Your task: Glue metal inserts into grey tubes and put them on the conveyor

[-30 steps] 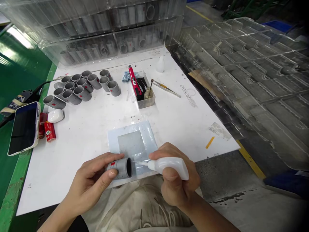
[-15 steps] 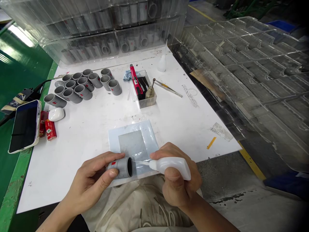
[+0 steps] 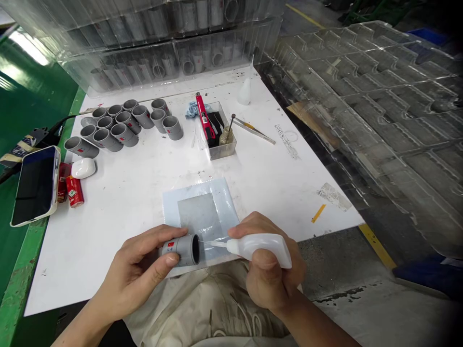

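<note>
My left hand (image 3: 139, 274) grips a short grey pipe coupling (image 3: 182, 250) with a small red label, lying sideways with its open end facing right. A white squeeze bottle (image 3: 262, 247) is held in my right hand (image 3: 269, 272), and its thin nozzle points left into the coupling's mouth. Both hands hover over the near edge of a white table (image 3: 119, 202), above a pale blue plastic sheet with a grey square (image 3: 200, 214) on it.
A cluster of several grey couplings (image 3: 119, 127) lies at the back left. A clear box with a red tool (image 3: 217, 132), tweezers (image 3: 253, 131) and a small white bottle (image 3: 245, 91) sit behind. A phone (image 3: 34, 185), an earbud case (image 3: 83, 167) and red packets lie left. Clear trays surround the table.
Both hands hold the same pose; the bottle has shifted slightly right and the view has tilted a little.
</note>
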